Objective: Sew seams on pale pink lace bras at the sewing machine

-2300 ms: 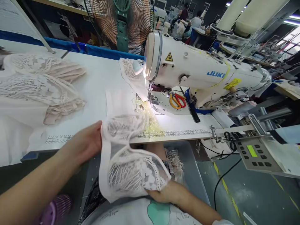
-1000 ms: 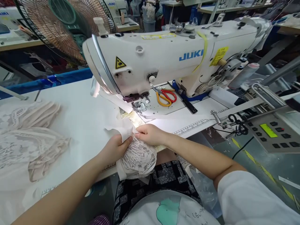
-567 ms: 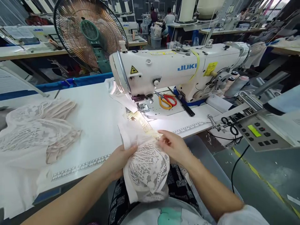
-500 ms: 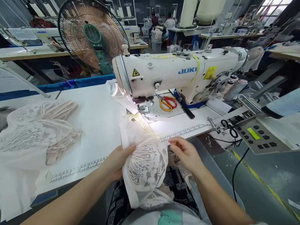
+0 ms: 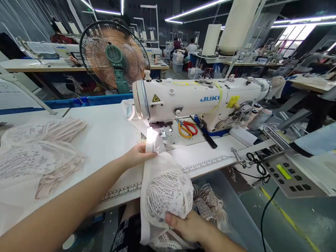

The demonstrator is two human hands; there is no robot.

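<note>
Head view: left hand [image 5: 136, 154] at 12 o'clock of the lace bra piece [image 5: 165, 192], fingers pinching its white strap end [image 5: 153, 141] just in front of the presser foot [image 5: 162, 134] of the JUKI sewing machine [image 5: 199, 101]. Right hand [image 5: 187, 225] at 6 o'clock, below the table [image 5: 105, 136] edge, fingers curled round the lace cup from under, thumb on top. The piece hangs stretched from the table edge down toward the lap.

Doing the step well, as a judgement: keep the strap end flat and untwisted, square to the foot, with the right hand taking the cup's weight so it doesn't drag the edge off line; keep fingertips clear of the needle.

Stacked lace pieces [image 5: 42, 154] at 9 o'clock on the table, well apart. Scissors [image 5: 186, 127] on the machine bed at 1 o'clock. Control panel [image 5: 288, 175] at 3 o'clock. Fan [image 5: 114, 56] behind the machine at 11 o'clock. More lace [image 5: 210, 206] in a bin beside the right hand.

Hard to tell: needle hidden behind strap and glare from the machine lamp; can't say if the strap is under the foot or only near it. Right fingertips hidden by lace, wrist cut off by the frame bottom. Left fingertips mostly behind the strap.
</note>
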